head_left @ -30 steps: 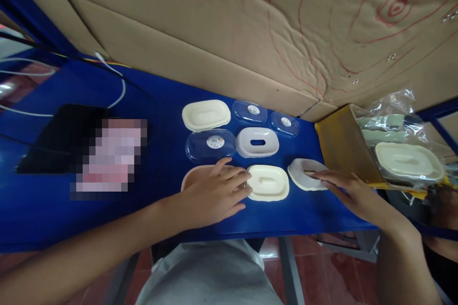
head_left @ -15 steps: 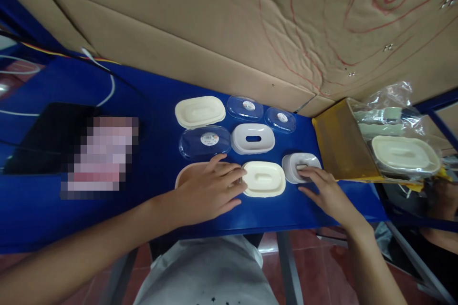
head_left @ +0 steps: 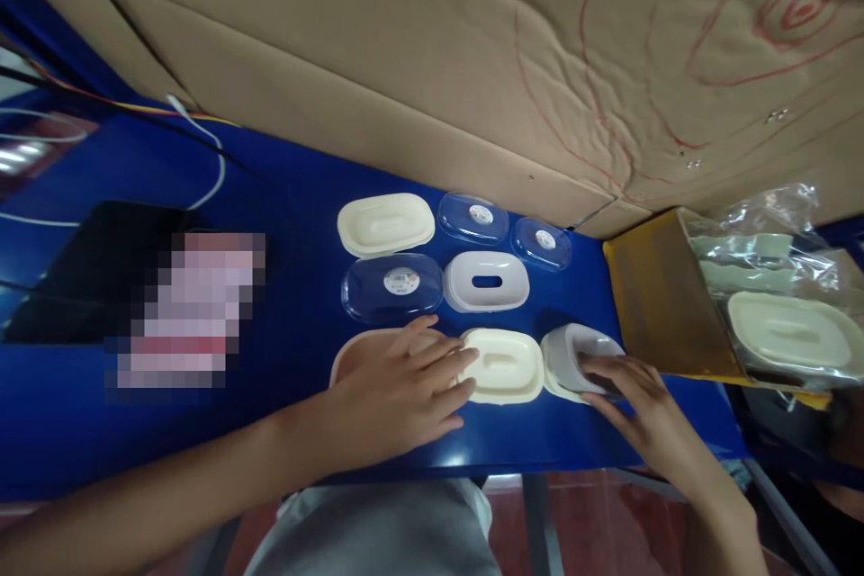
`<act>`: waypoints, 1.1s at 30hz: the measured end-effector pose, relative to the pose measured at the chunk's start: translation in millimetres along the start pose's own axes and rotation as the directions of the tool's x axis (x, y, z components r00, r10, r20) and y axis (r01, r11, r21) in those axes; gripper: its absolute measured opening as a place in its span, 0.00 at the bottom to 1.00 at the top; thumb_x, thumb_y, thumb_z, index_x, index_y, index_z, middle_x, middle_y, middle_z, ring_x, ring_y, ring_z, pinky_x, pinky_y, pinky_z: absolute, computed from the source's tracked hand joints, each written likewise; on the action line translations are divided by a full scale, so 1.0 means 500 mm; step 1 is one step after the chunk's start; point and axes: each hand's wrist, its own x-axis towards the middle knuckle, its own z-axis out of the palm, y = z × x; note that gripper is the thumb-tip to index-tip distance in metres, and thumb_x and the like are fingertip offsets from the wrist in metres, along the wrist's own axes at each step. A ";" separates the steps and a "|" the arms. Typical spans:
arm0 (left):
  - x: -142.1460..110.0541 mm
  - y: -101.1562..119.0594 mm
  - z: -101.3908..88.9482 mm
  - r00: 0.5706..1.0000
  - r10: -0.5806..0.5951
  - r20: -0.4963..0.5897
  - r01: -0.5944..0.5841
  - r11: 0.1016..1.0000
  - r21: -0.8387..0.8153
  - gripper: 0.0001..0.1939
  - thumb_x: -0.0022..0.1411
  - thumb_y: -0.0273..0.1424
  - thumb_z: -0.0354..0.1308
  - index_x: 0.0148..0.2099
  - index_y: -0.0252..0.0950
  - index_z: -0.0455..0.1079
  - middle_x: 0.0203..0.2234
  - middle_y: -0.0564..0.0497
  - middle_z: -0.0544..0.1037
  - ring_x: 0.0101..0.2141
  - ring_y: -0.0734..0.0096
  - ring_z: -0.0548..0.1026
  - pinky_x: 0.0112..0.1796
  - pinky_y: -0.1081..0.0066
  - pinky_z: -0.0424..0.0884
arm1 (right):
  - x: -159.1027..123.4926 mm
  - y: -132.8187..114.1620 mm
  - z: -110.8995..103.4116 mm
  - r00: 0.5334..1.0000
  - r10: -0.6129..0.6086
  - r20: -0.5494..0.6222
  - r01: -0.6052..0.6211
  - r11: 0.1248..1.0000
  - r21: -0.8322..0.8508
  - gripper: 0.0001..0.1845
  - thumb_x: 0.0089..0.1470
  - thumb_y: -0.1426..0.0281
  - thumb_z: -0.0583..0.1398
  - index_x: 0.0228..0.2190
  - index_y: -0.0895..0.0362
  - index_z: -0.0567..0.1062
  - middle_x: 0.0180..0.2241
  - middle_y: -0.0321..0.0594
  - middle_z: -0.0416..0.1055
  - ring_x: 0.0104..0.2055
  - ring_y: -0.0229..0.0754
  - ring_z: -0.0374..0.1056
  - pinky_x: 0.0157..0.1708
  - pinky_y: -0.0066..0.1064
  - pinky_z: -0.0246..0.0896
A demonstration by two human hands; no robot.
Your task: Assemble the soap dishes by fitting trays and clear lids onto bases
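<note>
My right hand (head_left: 638, 391) grips the near rim of a small white oval plastic container (head_left: 571, 355), tilted up over a cream oval piece (head_left: 560, 382). With fingers spread, my left hand (head_left: 415, 387) lies over a pinkish-tan oval piece (head_left: 357, 351), its fingertips at the edge of a cream oval lid (head_left: 506, 369) with a raised middle. Behind that lid sits a white oval container with a slot (head_left: 459, 279). A clear oval cover with a round label (head_left: 364, 288) lies left of it. Further back is another cream lid (head_left: 368, 225).
Two smaller clear covers (head_left: 459, 220) lie near the cardboard wall (head_left: 405, 135). At right stands an open cardboard box (head_left: 654, 306) holding plastic-wrapped pieces (head_left: 783, 333). A black flat object (head_left: 87, 261), a blurred-out patch and white cables occupy the left of the blue table (head_left: 283, 225).
My right hand has closed on the white container's rim and tipped it up, showing the cream piece beneath. My left hand stays spread in nearly the same place. The view has shifted slightly.
</note>
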 end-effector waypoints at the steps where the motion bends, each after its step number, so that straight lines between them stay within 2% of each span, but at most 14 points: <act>1: 0.002 0.001 -0.002 1.000 -0.006 -0.011 0.006 1.000 -0.002 0.16 0.76 0.46 0.64 0.56 0.42 0.77 0.62 0.47 0.80 0.61 0.56 0.77 0.70 0.48 0.53 | 0.004 0.002 -0.010 1.000 -0.003 -0.011 0.003 1.000 -0.004 0.16 0.74 0.56 0.60 0.58 0.45 0.74 0.54 0.42 0.82 0.57 0.54 0.78 0.57 0.50 0.71; 4: 0.008 -0.004 -0.014 0.999 -0.034 -0.040 0.033 0.999 -0.006 0.13 0.76 0.43 0.65 0.55 0.41 0.78 0.59 0.48 0.82 0.57 0.59 0.79 0.70 0.51 0.55 | 0.045 0.016 -0.039 0.997 -0.045 -0.066 0.043 0.999 -0.032 0.16 0.73 0.57 0.61 0.58 0.45 0.74 0.54 0.42 0.81 0.58 0.55 0.77 0.58 0.50 0.68; 8: 0.009 -0.037 -0.051 0.986 -0.110 -0.124 0.107 0.994 -0.029 0.08 0.78 0.32 0.59 0.55 0.41 0.78 0.56 0.48 0.84 0.54 0.59 0.82 0.67 0.51 0.61 | 0.147 0.040 -0.049 0.986 -0.112 -0.120 0.107 0.993 -0.048 0.16 0.72 0.58 0.63 0.57 0.47 0.74 0.53 0.44 0.82 0.57 0.56 0.78 0.59 0.51 0.66; 10: 0.005 -0.064 -0.073 0.958 -0.185 -0.218 0.183 0.983 -0.027 0.12 0.78 0.27 0.57 0.58 0.39 0.77 0.56 0.46 0.84 0.54 0.57 0.82 0.63 0.51 0.67 | 0.192 0.046 -0.035 0.988 -0.118 -0.101 0.114 0.993 -0.042 0.15 0.71 0.59 0.63 0.56 0.48 0.76 0.54 0.44 0.83 0.57 0.57 0.78 0.60 0.53 0.65; 12: -0.001 -0.091 -0.089 0.913 -0.282 -0.294 0.287 0.958 -0.027 0.14 0.76 0.25 0.58 0.59 0.39 0.76 0.56 0.45 0.84 0.54 0.56 0.83 0.58 0.53 0.72 | 0.219 0.048 -0.011 0.989 -0.125 -0.077 0.124 0.992 -0.011 0.14 0.70 0.59 0.64 0.54 0.48 0.76 0.53 0.43 0.83 0.57 0.57 0.78 0.60 0.54 0.65; 15: -0.010 -0.116 -0.096 0.857 -0.406 -0.317 0.427 0.904 -0.004 0.13 0.77 0.27 0.58 0.59 0.41 0.77 0.55 0.46 0.84 0.53 0.55 0.83 0.54 0.54 0.75 | 0.227 0.049 0.027 0.988 -0.131 -0.085 0.135 0.990 0.044 0.14 0.70 0.59 0.64 0.53 0.48 0.77 0.52 0.43 0.84 0.55 0.56 0.79 0.60 0.53 0.67; 19: -0.014 -0.119 -0.079 0.860 -0.453 -0.236 0.476 0.878 0.049 0.12 0.78 0.30 0.56 0.58 0.40 0.78 0.56 0.45 0.83 0.52 0.53 0.83 0.53 0.53 0.76 | 0.215 0.054 0.057 0.987 -0.132 -0.087 0.138 0.988 0.067 0.15 0.70 0.60 0.62 0.56 0.48 0.77 0.54 0.45 0.83 0.58 0.57 0.78 0.60 0.54 0.69; 22: -0.015 -0.118 -0.067 0.871 -0.450 -0.197 0.472 0.878 0.083 0.12 0.79 0.31 0.56 0.58 0.40 0.78 0.57 0.44 0.83 0.51 0.53 0.83 0.52 0.53 0.77 | 0.213 0.056 0.062 0.988 -0.132 -0.075 0.137 0.988 0.065 0.16 0.71 0.59 0.62 0.57 0.47 0.76 0.56 0.45 0.82 0.59 0.58 0.77 0.61 0.54 0.68; 24: -0.016 -0.122 -0.063 0.864 -0.466 -0.189 0.489 0.867 0.097 0.13 0.80 0.32 0.56 0.59 0.39 0.77 0.57 0.43 0.83 0.52 0.52 0.83 0.53 0.52 0.77 | 0.215 0.054 0.061 0.987 -0.142 -0.075 0.147 0.987 0.062 0.17 0.72 0.59 0.61 0.58 0.47 0.75 0.57 0.45 0.82 0.60 0.57 0.77 0.61 0.53 0.67; 30: -0.021 -0.152 -0.060 0.783 -0.580 -0.226 0.613 0.780 0.122 0.16 0.79 0.38 0.56 0.61 0.37 0.76 0.61 0.39 0.80 0.59 0.44 0.79 0.55 0.48 0.75 | 0.221 0.038 0.058 0.974 -0.170 -0.150 0.177 0.984 0.034 0.16 0.73 0.59 0.61 0.58 0.48 0.76 0.59 0.47 0.80 0.62 0.58 0.75 0.64 0.54 0.64; 33: -0.020 -0.154 -0.055 0.807 -0.570 -0.155 0.589 0.795 0.142 0.20 0.76 0.42 0.60 0.63 0.38 0.75 0.63 0.38 0.78 0.60 0.41 0.78 0.58 0.44 0.72 | 0.221 0.027 0.055 0.964 -0.183 -0.195 0.191 0.981 0.023 0.16 0.73 0.59 0.61 0.58 0.48 0.76 0.60 0.47 0.79 0.63 0.58 0.74 0.65 0.56 0.62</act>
